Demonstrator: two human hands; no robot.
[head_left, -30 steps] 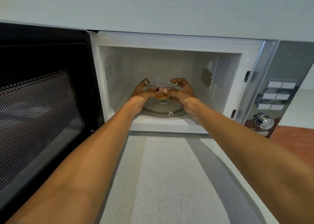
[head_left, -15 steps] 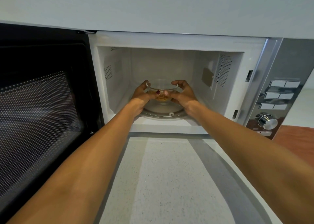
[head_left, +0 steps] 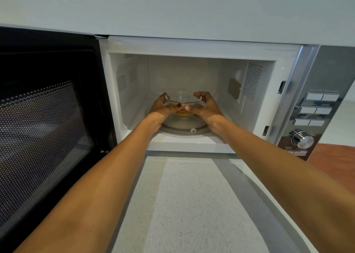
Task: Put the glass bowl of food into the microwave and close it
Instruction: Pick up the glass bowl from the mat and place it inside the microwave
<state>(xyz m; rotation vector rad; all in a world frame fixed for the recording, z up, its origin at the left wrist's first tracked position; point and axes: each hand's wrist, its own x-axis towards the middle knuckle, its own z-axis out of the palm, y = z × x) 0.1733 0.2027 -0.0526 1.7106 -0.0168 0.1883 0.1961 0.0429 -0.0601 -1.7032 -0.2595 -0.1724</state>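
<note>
The glass bowl (head_left: 183,99), clear with brownish food at its bottom, is inside the white cavity of the microwave (head_left: 192,47). It is over the middle of the glass turntable (head_left: 185,128), and I cannot tell whether it rests on it. My left hand (head_left: 160,106) cups its left side and my right hand (head_left: 206,106) its right side, both thumbs pressed on the near wall of the bowl. The black microwave door (head_left: 46,126) is swung wide open on the left.
The control panel (head_left: 315,110) with buttons and a metal knob (head_left: 302,139) is on the right of the cavity. A speckled white counter (head_left: 188,204) stretches in front. A reddish-brown surface (head_left: 338,162) lies at the far right.
Both hands have moved the bowl slightly lower, toward the turntable. The door has stayed open.
</note>
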